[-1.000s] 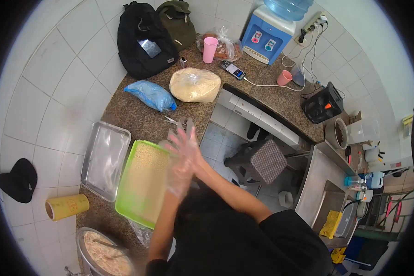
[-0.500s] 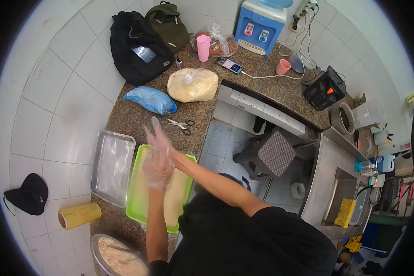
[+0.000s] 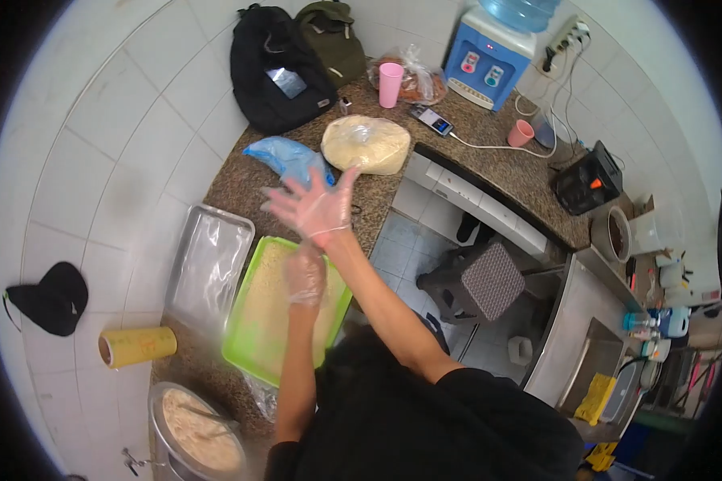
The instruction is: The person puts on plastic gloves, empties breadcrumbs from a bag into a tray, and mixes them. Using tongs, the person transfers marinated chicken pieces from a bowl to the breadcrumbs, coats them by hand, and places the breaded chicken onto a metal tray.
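My right hand (image 3: 319, 206), in a clear plastic glove, is held up with its fingers spread above the counter. My left hand (image 3: 305, 276), also gloved, is closed at the right wrist and appears to grip the cuff of the right glove (image 3: 322, 234). Beneath both hands lies a green tray (image 3: 246, 301) spread with pale, crumb-like powder. Beyond the right fingers sit a blue plastic bag (image 3: 285, 156) and a clear bag of pale crumbs (image 3: 367, 144). Scissors (image 3: 355, 210) are mostly hidden behind the right hand.
An aluminium tray (image 3: 208, 264) lies left of the green one. Near the front, a metal bowl (image 3: 159, 413) holds a pale mixture with a utensil in it. Backpacks (image 3: 277, 88), a pink cup (image 3: 390, 86), a phone (image 3: 433, 120) and a water dispenser (image 3: 489, 60) stand behind. A stool (image 3: 489, 276) is right.
My hands were together over the green tray. The right hand has now turned, with its fingers spread, and the left has drawn back to its wrist. The view has shifted too.
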Tool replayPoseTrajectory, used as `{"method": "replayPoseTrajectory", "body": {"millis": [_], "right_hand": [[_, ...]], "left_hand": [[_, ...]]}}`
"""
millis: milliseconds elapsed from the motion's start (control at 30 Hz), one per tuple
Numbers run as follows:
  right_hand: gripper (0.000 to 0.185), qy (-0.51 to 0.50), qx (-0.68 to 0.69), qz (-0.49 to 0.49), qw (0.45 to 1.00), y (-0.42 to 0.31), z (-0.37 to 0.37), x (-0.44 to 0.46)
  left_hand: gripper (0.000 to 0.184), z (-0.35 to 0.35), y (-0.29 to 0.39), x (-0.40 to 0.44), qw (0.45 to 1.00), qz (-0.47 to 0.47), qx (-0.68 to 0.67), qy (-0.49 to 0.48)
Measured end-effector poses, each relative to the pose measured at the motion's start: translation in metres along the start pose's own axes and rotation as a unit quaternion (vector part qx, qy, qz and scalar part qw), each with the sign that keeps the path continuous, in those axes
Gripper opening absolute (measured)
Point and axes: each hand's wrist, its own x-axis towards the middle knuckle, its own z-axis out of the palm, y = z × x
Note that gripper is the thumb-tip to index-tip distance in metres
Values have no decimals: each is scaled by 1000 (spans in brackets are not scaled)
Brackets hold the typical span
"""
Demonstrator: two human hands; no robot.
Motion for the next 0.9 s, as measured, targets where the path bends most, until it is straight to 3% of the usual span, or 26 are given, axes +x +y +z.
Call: {"method": "replayPoseTrajectory", "body": {"millis": [33,167,267,333,400,467,733,800,867,900], "right_hand": [[127,-4,-19,-23,1000,-5,-1,-1],[126,-74,-145,-85,983,-29,-22,2],[125,-103,-238,-109,960,-30,-34,5],[124,-97,-267,-128,950,-25,-32,6],[124,-69,-196,-98,973,-18,-19,3],[123,-59,-184,-82,978,-18,-17,2],[114,-98,-344,-123,926,-33,-81,5],[104,-24,-267,-150,952,-37,-108,4],[93,11,-337,-179,924,-50,-128,8],[87,5,-440,-196,876,-61,-131,15]], "left_hand": [[12,-1,11,-3,999,-20,-31,-33],[15,-10,32,-12,993,55,-102,-13],[14,-33,55,-5,995,34,-80,49],[13,-37,70,20,973,79,-74,205],[13,-38,67,24,971,110,-69,201],[13,-34,47,21,989,126,-68,49],[8,-5,45,6,961,262,-80,-36],[7,6,47,4,955,275,-97,-60],[7,21,48,3,952,272,-105,-91],[8,26,49,6,953,268,-118,-80]]}}
